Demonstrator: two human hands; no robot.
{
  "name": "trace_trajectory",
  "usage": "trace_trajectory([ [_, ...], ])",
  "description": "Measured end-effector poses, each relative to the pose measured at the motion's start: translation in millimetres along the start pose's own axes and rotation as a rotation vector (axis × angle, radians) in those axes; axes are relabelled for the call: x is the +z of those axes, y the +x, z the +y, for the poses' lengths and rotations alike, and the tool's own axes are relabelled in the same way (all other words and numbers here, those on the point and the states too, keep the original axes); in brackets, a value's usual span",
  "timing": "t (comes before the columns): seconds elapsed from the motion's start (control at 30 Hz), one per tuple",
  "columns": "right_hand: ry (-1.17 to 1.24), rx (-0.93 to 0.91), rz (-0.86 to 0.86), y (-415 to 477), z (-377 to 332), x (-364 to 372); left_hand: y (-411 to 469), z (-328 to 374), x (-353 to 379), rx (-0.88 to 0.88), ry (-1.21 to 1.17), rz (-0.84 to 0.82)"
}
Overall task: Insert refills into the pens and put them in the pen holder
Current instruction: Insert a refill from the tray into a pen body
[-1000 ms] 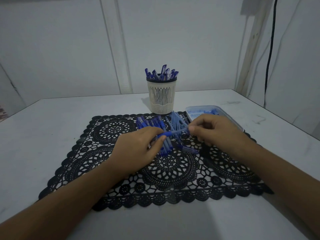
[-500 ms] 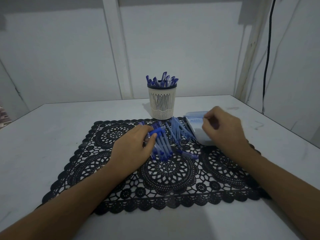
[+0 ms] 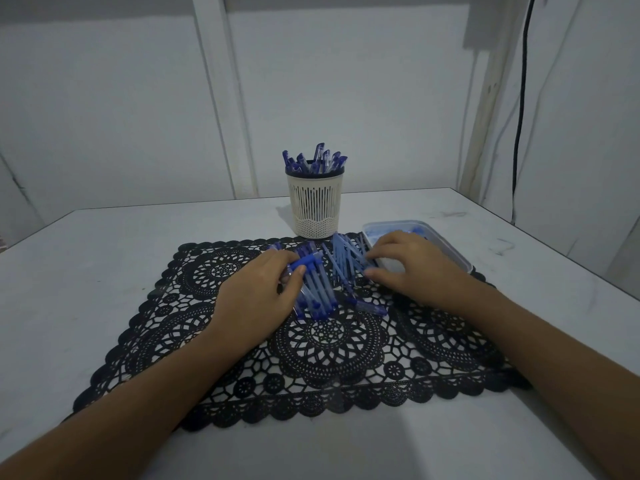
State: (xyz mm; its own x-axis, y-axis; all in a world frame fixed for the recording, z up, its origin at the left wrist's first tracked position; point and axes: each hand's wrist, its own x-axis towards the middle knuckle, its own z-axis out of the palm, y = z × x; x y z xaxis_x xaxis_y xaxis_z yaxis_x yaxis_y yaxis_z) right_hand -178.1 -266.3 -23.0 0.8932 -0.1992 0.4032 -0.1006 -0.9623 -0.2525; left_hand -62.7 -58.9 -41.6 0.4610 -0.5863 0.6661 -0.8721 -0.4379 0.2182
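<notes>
My left hand (image 3: 263,292) holds a blue pen (image 3: 304,262) between thumb and fingers, above a pile of blue pen bodies (image 3: 317,294) on the black lace mat (image 3: 329,358). My right hand (image 3: 412,268) reaches left with relaxed fingers, its fingertips touching a fan of thin blue refills (image 3: 341,258). Whether it pinches one is hidden. The cream slotted pen holder (image 3: 315,206) stands upright behind the mat, with several blue pens (image 3: 313,161) in it.
A clear plastic box (image 3: 450,252) with blue parts inside lies flat at the mat's right rear corner, partly behind my right hand. One loose blue pen (image 3: 370,308) lies near the mat's middle. A black cable (image 3: 519,109) hangs on the right wall.
My right hand let go of the pen and went to the plastic box, which tipped up, then settled flat. That hand now rests at the refills. My left hand kept the pen.
</notes>
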Motion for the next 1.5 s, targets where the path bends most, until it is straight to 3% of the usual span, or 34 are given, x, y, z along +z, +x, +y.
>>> trace_trajectory([
  [0.07, 0.09, 0.049, 0.101, 3, 0, -9, 1, -1, 0, 0.0, 0.0, -0.004],
  [0.17, 0.036, 0.184, 0.182, 11, 13, -21, 0, -1, 1, -0.008, 0.001, -0.009],
  [0.4, -0.239, 0.428, -0.174, 25, 52, -18, 0, -2, 1, 0.026, -0.024, 0.0],
  [0.7, -0.194, 0.478, -0.256, 34, 51, -14, 0, -1, 1, 0.054, -0.03, 0.014],
  [0.87, -0.154, 0.499, -0.204, 34, 40, -12, 0, -1, 1, 0.06, -0.036, 0.008],
  [1.03, 0.052, 0.33, 0.073, 20, 21, -20, 0, -2, 1, 0.065, -0.045, 0.009],
  [1.13, 0.173, 0.12, 0.115, 9, 9, -23, 0, -2, 2, 0.087, -0.061, 0.01],
  [1.3, 0.015, -0.181, 0.179, -7, 5, -14, 1, -2, 1, 0.109, -0.064, -0.006],
  [1.5, -0.039, -0.223, 0.284, -13, 10, -11, 0, 0, -1, 0.131, -0.065, 0.002],
])
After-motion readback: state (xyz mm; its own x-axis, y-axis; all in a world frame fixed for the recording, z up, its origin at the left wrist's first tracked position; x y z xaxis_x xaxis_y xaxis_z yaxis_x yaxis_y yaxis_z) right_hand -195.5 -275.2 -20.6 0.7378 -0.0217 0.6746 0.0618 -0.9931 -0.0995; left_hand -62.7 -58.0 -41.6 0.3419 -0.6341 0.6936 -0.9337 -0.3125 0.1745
